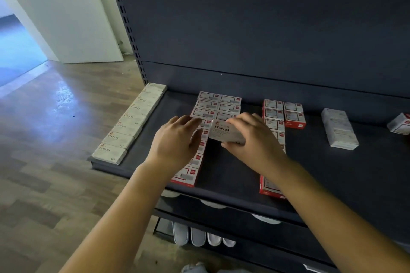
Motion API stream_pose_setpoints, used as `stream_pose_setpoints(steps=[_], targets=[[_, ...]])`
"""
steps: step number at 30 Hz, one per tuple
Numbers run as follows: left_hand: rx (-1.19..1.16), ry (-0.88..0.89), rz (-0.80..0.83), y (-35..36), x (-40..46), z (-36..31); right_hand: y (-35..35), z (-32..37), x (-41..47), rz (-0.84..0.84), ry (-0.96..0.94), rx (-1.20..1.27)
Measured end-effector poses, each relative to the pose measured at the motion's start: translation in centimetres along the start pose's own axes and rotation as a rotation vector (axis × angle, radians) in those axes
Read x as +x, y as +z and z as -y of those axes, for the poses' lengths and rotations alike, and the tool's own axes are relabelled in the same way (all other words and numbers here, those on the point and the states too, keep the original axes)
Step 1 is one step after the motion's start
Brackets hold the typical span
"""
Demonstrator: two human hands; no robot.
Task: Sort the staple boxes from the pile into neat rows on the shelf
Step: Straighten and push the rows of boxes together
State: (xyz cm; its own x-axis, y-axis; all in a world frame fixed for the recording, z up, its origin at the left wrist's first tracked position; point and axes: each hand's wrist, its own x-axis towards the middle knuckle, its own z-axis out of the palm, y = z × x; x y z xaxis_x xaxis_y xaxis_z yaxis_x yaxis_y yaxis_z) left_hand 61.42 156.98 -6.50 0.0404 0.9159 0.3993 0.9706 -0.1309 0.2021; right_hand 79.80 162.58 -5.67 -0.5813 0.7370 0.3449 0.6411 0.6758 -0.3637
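A dark shelf (321,168) against a dark back panel (255,24), beside wood-look flooring (44,139) and a white door (73,17): here we sort staples. Our right hand (255,139) closes its grip on a white staple box (226,132) printed "STAPLES", thumb below and fingers over its top edge, held just above the middle rows. Our left hand (175,139) hovers beside it, fingers loosely curved, gripping nothing. Under both hands run red-and-white boxes (218,104) in two columns; their label text is too blurred to read. A second red-and-white group (284,113) lies to the right. Along the shelf's left edge a row of white boxes (128,124) reads "STAPLES" repeatedly. Further right sit a white stack (339,128) and one loose box (400,126). Below the shelf, pale slippers (199,236) line up.
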Motion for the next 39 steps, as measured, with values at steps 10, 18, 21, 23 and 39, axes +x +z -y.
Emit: stream_pose_setpoints(steps=[10, 18, 21, 23, 39], targets=[[0.033, 0.029, 0.149, -1.0, 0.8, 7.8, 3.7, 3.7, 5.2, 0.062, 0.112, 0.101], [-0.021, 0.239, 0.238, -1.6, 3.7, 15.2, 9.0, 8.3, 11.5, 0.114, 0.173, 0.076], [0.044, 0.29, 0.228, -1.2, 4.7, 16.8, 10.2, 9.2, 12.8, 0.115, 0.182, 0.057], [0.052, 0.314, 0.251, -1.2, 5.4, 16.8, 10.7, 9.5, 13.4, 0.132, 0.192, 0.042], [-0.037, 0.112, 0.44, 6.5, 15.3, 19.2, 11.5, 6.3, 16.6, 0.066, 0.337, -0.168]])
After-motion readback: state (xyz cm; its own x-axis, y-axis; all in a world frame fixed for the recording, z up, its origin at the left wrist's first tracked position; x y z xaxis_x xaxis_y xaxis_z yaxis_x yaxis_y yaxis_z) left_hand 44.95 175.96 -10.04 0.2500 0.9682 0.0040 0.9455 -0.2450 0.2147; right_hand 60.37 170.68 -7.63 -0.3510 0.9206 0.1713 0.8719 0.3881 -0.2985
